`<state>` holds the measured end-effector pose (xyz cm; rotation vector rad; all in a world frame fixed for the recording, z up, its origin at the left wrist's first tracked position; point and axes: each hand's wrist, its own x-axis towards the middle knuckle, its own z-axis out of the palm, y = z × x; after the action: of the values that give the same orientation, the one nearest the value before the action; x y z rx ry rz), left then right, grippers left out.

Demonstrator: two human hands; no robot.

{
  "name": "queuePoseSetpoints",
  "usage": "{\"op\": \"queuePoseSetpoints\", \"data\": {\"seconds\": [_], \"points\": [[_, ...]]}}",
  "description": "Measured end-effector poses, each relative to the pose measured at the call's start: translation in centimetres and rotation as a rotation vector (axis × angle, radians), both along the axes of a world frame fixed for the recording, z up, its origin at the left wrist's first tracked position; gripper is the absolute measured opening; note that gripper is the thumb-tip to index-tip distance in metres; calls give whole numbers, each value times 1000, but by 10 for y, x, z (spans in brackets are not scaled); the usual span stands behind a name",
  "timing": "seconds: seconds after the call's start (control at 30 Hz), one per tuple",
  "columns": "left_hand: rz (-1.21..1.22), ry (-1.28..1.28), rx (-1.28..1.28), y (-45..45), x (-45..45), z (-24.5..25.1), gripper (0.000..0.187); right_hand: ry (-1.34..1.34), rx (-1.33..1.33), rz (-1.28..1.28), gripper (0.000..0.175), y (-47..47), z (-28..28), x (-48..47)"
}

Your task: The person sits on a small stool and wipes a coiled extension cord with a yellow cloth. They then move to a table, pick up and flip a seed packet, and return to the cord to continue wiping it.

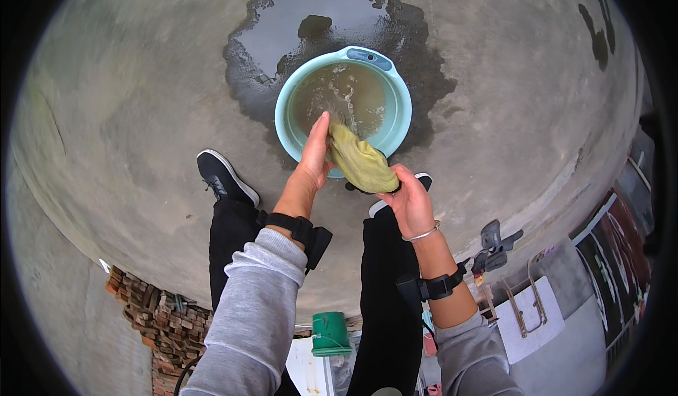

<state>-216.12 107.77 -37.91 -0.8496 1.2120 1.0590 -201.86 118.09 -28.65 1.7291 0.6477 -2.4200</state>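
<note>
A light blue plastic basin (401, 115) stands on the concrete floor, holding murky water with some foam. Over its near rim, a wet-looking yellow-green cloth item (360, 160) with a dark edge at its lower end hangs between my hands. My right hand (410, 197) grips that lower end with thumb and fingers. Upright at the item's upper left side is my left hand (317, 150), fingers extended and close together; whether its hidden fingers grip the cloth cannot be told. The water below the cloth's upper end looks disturbed.
Wet concrete (418, 41) spreads around and beyond the basin. My dark shoes (225, 176) are on its near side. Behind me are a stack of bricks (175, 324), a green bucket (329, 332), a folding table (535, 316) lying with its metal legs showing, and dark footwear (492, 248).
</note>
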Motion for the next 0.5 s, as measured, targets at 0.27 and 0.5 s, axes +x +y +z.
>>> {"op": "queuePoseSetpoints", "data": {"seconds": [0.27,0.5], "points": [[-751,1011,339,19,59,88,27,109,-354,-407,50,-2,-47,-18],[-392,1106,-123,17,15,18,20,154,-96,-405,45,-39,8,-44]]}}
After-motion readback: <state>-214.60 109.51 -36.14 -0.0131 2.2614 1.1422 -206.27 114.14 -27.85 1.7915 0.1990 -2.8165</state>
